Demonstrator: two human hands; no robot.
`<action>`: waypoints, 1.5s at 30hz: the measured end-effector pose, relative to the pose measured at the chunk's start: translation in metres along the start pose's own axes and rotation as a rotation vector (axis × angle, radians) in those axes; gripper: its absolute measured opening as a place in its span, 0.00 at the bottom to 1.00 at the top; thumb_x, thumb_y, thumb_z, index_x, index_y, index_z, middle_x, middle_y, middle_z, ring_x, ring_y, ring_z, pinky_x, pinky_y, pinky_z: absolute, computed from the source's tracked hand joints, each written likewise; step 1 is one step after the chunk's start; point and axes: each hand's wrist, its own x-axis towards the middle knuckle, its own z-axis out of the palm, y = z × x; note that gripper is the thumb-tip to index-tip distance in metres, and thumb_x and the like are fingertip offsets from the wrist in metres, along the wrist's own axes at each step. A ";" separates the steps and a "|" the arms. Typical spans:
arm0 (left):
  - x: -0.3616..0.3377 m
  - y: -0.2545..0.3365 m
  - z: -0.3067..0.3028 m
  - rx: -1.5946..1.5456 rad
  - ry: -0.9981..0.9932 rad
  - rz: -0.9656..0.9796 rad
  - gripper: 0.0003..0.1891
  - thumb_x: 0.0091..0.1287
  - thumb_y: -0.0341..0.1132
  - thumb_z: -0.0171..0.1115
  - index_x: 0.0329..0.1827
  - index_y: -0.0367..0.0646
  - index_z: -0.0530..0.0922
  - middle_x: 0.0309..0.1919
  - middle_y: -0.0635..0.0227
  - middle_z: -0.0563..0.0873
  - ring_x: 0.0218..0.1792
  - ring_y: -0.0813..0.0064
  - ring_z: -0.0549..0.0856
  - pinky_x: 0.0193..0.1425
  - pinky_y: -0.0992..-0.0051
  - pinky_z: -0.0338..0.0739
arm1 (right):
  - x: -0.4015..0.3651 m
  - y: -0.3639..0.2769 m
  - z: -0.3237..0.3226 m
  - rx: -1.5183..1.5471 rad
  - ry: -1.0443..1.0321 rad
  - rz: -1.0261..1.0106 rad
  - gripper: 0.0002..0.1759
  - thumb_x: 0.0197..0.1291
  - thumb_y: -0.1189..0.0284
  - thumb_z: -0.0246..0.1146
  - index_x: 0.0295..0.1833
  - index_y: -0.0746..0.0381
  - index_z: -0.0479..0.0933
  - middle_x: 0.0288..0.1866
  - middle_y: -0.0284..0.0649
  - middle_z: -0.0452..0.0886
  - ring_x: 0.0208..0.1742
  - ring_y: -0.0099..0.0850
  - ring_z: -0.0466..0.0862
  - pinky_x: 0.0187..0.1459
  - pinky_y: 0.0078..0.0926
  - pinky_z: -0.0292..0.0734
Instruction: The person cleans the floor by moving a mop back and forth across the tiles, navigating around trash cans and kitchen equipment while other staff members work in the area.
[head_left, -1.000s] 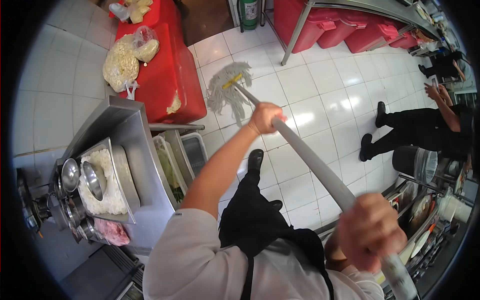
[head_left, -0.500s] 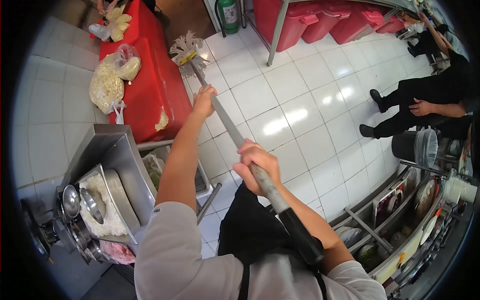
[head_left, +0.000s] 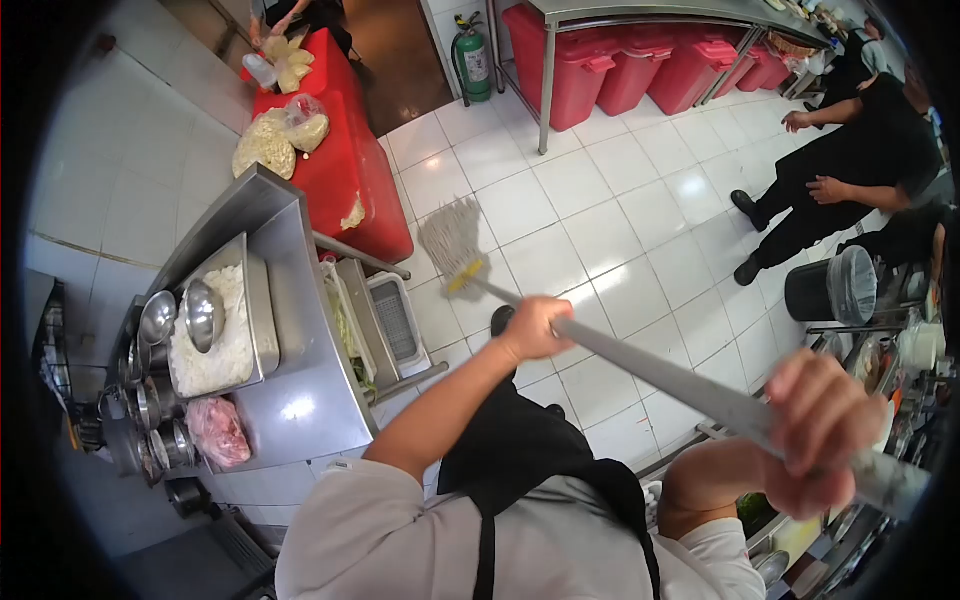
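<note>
We're logging the mop head lying on the white tile floor, strands fanning away from us. It's just beside the red bin and near the corner of the steel counter. Its handle is slanting up from the yellow clamp toward the lower right.

The left hand is wrapping the handle low down, fingers curling fully round it. The right hand is closing in a fist round the upper end. We're judging that the hands are sitting well apart for leverage, the low one steering and the high one driving. The handle is crossing in front of the body, so the mop head is resting on the strip along the counter's edge.

Open room: bare tiles are stretching right of the mop head toward the red tubs under the table. Tighter edges: a crate is sticking out of the counter on the left, a black bucket is standing at right, and a co-worker in black is standing well apart, far right.
</note>
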 end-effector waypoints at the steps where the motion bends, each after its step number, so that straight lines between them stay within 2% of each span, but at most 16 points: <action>1: -0.009 0.021 0.008 -0.061 -0.033 0.020 0.14 0.47 0.40 0.75 0.23 0.46 0.75 0.19 0.62 0.79 0.24 0.57 0.81 0.29 0.64 0.75 | -0.001 -0.019 -0.002 0.029 -0.064 0.003 0.17 0.66 0.64 0.69 0.32 0.58 0.68 0.17 0.29 0.74 0.19 0.21 0.77 0.30 0.29 0.82; 4: -0.031 0.045 0.027 -0.090 0.008 0.128 0.18 0.54 0.36 0.75 0.17 0.46 0.71 0.13 0.64 0.73 0.16 0.61 0.76 0.22 0.68 0.69 | -0.006 -0.037 0.011 0.266 -0.188 -0.091 0.16 0.64 0.69 0.70 0.36 0.57 0.66 0.15 0.28 0.74 0.13 0.16 0.75 0.19 0.14 0.76; 7: -0.038 0.030 0.031 -0.083 0.115 0.183 0.18 0.54 0.34 0.74 0.16 0.47 0.70 0.12 0.65 0.73 0.16 0.61 0.77 0.21 0.67 0.69 | -0.030 -0.035 0.040 0.135 0.147 -0.155 0.18 0.64 0.69 0.70 0.35 0.57 0.64 0.12 0.29 0.72 0.09 0.16 0.71 0.12 0.12 0.69; 11: -0.036 -0.021 0.005 0.015 0.129 0.285 0.16 0.54 0.35 0.71 0.16 0.47 0.70 0.13 0.64 0.76 0.16 0.59 0.78 0.21 0.65 0.72 | -0.061 -0.012 0.055 0.080 0.052 -0.132 0.20 0.64 0.64 0.71 0.35 0.57 0.64 0.16 0.30 0.73 0.13 0.19 0.74 0.15 0.20 0.73; 13: -0.032 -0.058 -0.012 0.025 0.102 0.240 0.16 0.54 0.36 0.70 0.17 0.47 0.70 0.14 0.61 0.75 0.17 0.55 0.77 0.22 0.62 0.72 | -0.077 0.019 0.083 0.000 0.246 -0.202 0.21 0.67 0.65 0.68 0.36 0.57 0.60 0.14 0.30 0.71 0.08 0.20 0.68 0.08 0.19 0.65; 16: -0.028 -0.124 -0.043 0.124 0.046 0.188 0.15 0.51 0.36 0.69 0.17 0.45 0.69 0.16 0.60 0.76 0.21 0.53 0.78 0.26 0.60 0.72 | -0.107 0.072 0.109 -0.015 0.337 -0.159 0.18 0.70 0.72 0.61 0.31 0.57 0.59 0.13 0.31 0.68 0.09 0.23 0.68 0.10 0.23 0.66; 19: -0.030 -0.202 -0.076 0.199 0.089 0.143 0.12 0.47 0.32 0.70 0.19 0.45 0.71 0.21 0.58 0.77 0.28 0.51 0.79 0.36 0.58 0.74 | -0.156 0.133 0.127 -0.132 0.282 0.101 0.16 0.66 0.78 0.54 0.25 0.60 0.59 0.13 0.35 0.65 0.14 0.30 0.68 0.19 0.33 0.72; 20: -0.039 -0.256 -0.081 0.183 0.111 0.063 0.11 0.49 0.30 0.70 0.23 0.45 0.72 0.25 0.59 0.79 0.34 0.52 0.81 0.41 0.58 0.75 | -0.174 0.153 0.129 -0.109 0.192 0.237 0.12 0.63 0.80 0.53 0.27 0.61 0.63 0.18 0.38 0.70 0.22 0.32 0.74 0.34 0.40 0.80; 22: -0.037 -0.272 -0.102 0.311 0.255 0.043 0.11 0.51 0.31 0.72 0.28 0.47 0.74 0.31 0.60 0.81 0.40 0.52 0.81 0.45 0.58 0.75 | -0.190 0.198 0.158 -0.033 0.357 0.235 0.10 0.61 0.81 0.57 0.27 0.61 0.67 0.23 0.39 0.74 0.29 0.33 0.79 0.52 0.47 0.79; 24: -0.035 -0.274 -0.114 0.361 0.294 0.011 0.11 0.53 0.32 0.73 0.32 0.49 0.75 0.36 0.62 0.82 0.43 0.52 0.80 0.47 0.57 0.75 | -0.185 0.205 0.160 -0.069 0.233 0.353 0.10 0.58 0.83 0.61 0.28 0.61 0.69 0.25 0.39 0.76 0.32 0.34 0.80 0.63 0.52 0.72; 27: -0.038 -0.274 -0.102 0.487 0.337 -0.024 0.12 0.53 0.34 0.74 0.33 0.50 0.76 0.42 0.62 0.84 0.43 0.52 0.80 0.47 0.56 0.75 | -0.190 0.191 0.144 -0.151 0.066 0.348 0.10 0.57 0.83 0.62 0.28 0.61 0.70 0.24 0.37 0.76 0.32 0.34 0.81 0.63 0.52 0.72; 32: -0.063 -0.173 -0.034 0.444 0.072 -0.020 0.17 0.53 0.40 0.74 0.21 0.43 0.73 0.28 0.59 0.83 0.36 0.52 0.81 0.44 0.57 0.76 | -0.226 0.071 0.124 -0.226 0.287 0.323 0.12 0.56 0.82 0.63 0.23 0.63 0.68 0.21 0.37 0.75 0.27 0.32 0.78 0.55 0.47 0.78; 37: -0.142 -0.057 0.052 0.183 -0.043 0.251 0.18 0.52 0.39 0.72 0.16 0.42 0.70 0.18 0.57 0.78 0.25 0.51 0.78 0.32 0.57 0.72 | -0.268 -0.088 0.164 -0.385 0.457 0.153 0.17 0.57 0.74 0.68 0.21 0.63 0.69 0.17 0.37 0.73 0.21 0.34 0.77 0.37 0.43 0.82; 41: -0.233 0.056 0.099 -0.057 -0.195 0.340 0.18 0.53 0.37 0.72 0.16 0.42 0.70 0.16 0.56 0.76 0.22 0.51 0.77 0.29 0.58 0.71 | -0.306 -0.197 0.205 -0.452 0.426 -0.149 0.25 0.63 0.56 0.70 0.23 0.61 0.72 0.17 0.34 0.76 0.15 0.27 0.77 0.23 0.26 0.80; 43: -0.278 0.107 0.114 -0.169 -0.326 0.399 0.18 0.53 0.37 0.73 0.16 0.42 0.70 0.15 0.56 0.75 0.20 0.52 0.77 0.27 0.59 0.71 | -0.319 -0.260 0.221 -0.427 0.237 -0.137 0.23 0.69 0.56 0.64 0.26 0.59 0.70 0.16 0.30 0.73 0.14 0.22 0.74 0.22 0.20 0.78; 45: -0.315 0.143 0.128 -0.286 -0.525 0.430 0.19 0.54 0.38 0.73 0.15 0.43 0.70 0.15 0.57 0.75 0.20 0.52 0.77 0.27 0.59 0.70 | -0.317 -0.298 0.245 -0.359 0.170 -0.120 0.20 0.61 0.61 0.71 0.26 0.56 0.68 0.17 0.26 0.76 0.15 0.16 0.76 0.23 0.15 0.79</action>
